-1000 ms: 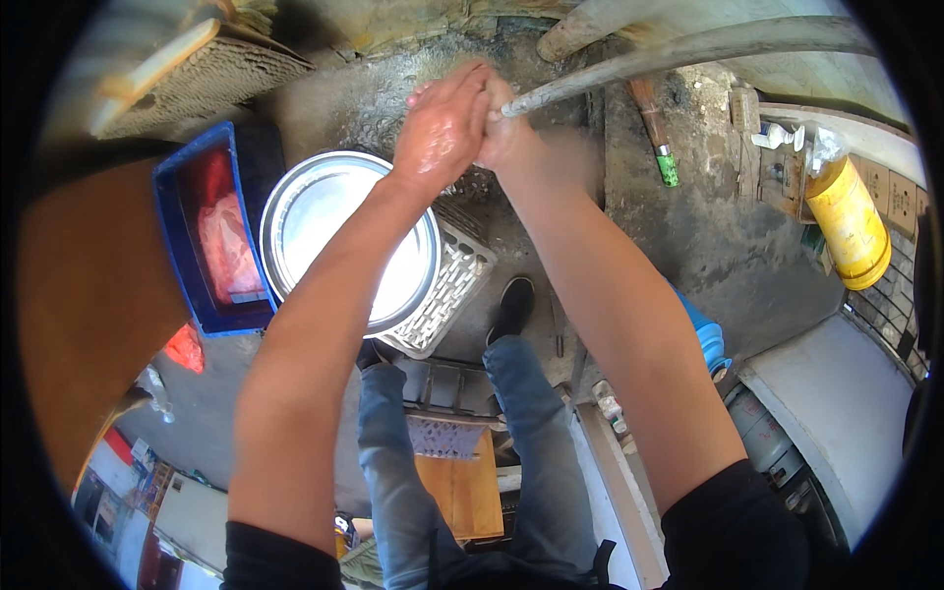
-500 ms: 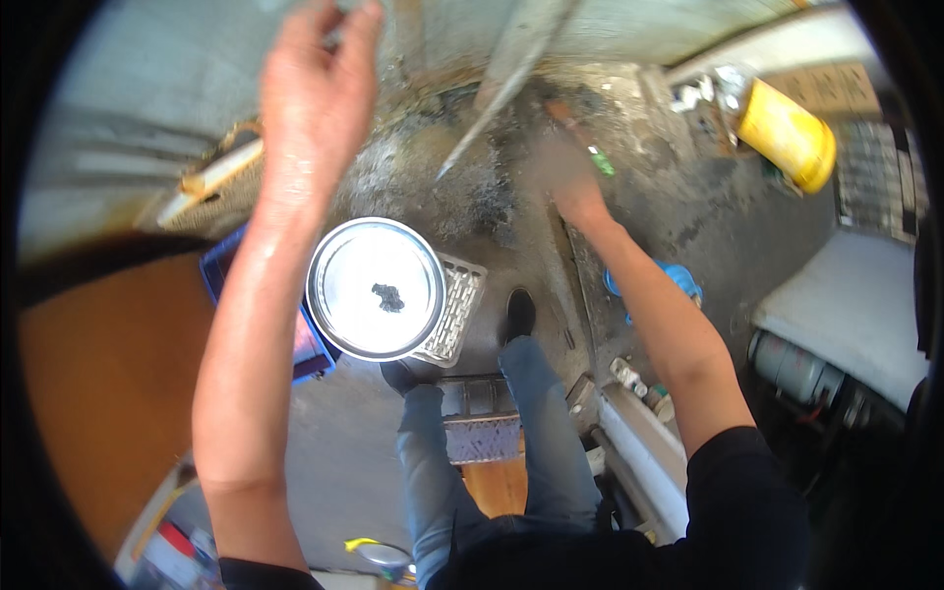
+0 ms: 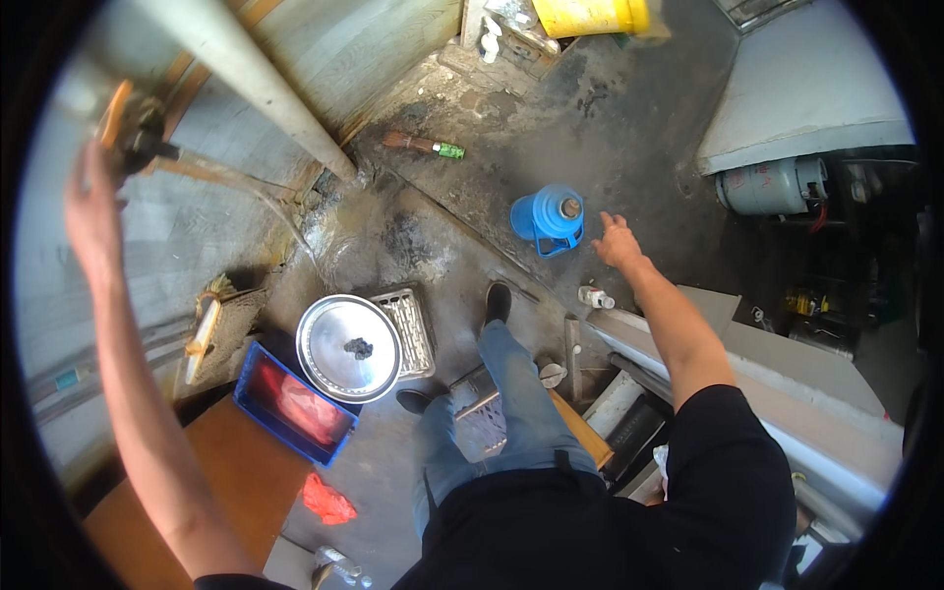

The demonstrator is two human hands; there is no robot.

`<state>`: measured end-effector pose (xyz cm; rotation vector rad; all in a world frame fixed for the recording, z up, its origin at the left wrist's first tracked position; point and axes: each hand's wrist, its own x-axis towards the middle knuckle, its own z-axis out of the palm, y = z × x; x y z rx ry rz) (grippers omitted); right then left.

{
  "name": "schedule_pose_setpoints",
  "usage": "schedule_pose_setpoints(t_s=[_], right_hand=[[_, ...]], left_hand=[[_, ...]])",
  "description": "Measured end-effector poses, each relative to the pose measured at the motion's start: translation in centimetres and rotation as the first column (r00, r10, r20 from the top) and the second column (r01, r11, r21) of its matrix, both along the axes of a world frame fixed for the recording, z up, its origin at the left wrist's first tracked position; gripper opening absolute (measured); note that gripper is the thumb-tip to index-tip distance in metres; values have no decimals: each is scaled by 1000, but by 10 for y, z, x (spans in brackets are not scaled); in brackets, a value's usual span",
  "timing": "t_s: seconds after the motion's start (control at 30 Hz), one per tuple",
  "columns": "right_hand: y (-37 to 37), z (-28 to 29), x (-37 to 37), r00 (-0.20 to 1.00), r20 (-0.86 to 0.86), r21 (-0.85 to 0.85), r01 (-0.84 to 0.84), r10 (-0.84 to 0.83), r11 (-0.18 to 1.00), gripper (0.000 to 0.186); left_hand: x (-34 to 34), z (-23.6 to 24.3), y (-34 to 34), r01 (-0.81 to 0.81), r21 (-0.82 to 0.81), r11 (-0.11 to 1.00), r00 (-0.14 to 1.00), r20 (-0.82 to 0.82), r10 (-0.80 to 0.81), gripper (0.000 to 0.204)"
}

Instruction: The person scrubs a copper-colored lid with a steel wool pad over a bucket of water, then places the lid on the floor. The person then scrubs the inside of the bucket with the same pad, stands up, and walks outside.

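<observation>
My left hand (image 3: pixel 95 211), raised at the far left, is against a dark fitting with an orange handle (image 3: pixel 118 113), which looks like a tap. Blur hides how its fingers sit there. From the fitting a thin pale stream or hose (image 3: pixel 241 185) slants down to the wet floor; I cannot tell which. My right hand (image 3: pixel 618 242) reaches out with fingers spread, holding nothing. Just left of it, apart from the fingers, a blue thermos flask (image 3: pixel 551 218) with a handle and a stopper stands on the floor.
A round metal tray (image 3: pixel 329 339) with a dark clump overlaps a slotted rack (image 3: pixel 405 329) and a blue crate (image 3: pixel 334 447). A brush (image 3: pixel 413 145) lies by the wall, near a white pole (image 3: pixel 261 79). A yellow bucket (image 3: pixel 590 15), gas cylinder (image 3: pixel 772 187) and red bag (image 3: pixel 327 500) stand around.
The view has shifted toward the right. My left hand has come to the orange-handled fitting. My right hand has moved from near the brush to beside the blue thermos flask.
</observation>
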<state>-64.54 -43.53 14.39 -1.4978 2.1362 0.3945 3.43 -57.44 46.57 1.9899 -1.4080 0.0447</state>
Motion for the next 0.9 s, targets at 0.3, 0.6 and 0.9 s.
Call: schedule_pose_setpoints(t_s=[0.3, 0.6, 0.9], right_hand=[[-60, -117, -1, 989, 92, 127, -123, 111, 984, 93], [-112, -128, -1, 888, 127, -112, -430, 442, 896, 61], [-186, -138, 63, 851, 145, -301, -448, 505, 842, 48]], left_hand=[[40, 45, -37, -70, 276, 959, 930, 365, -37, 79], [99, 61, -73, -279, 523, 806, 881, 473, -2, 38], [36, 61, -63, -264, 472, 841, 964, 155, 216, 56]])
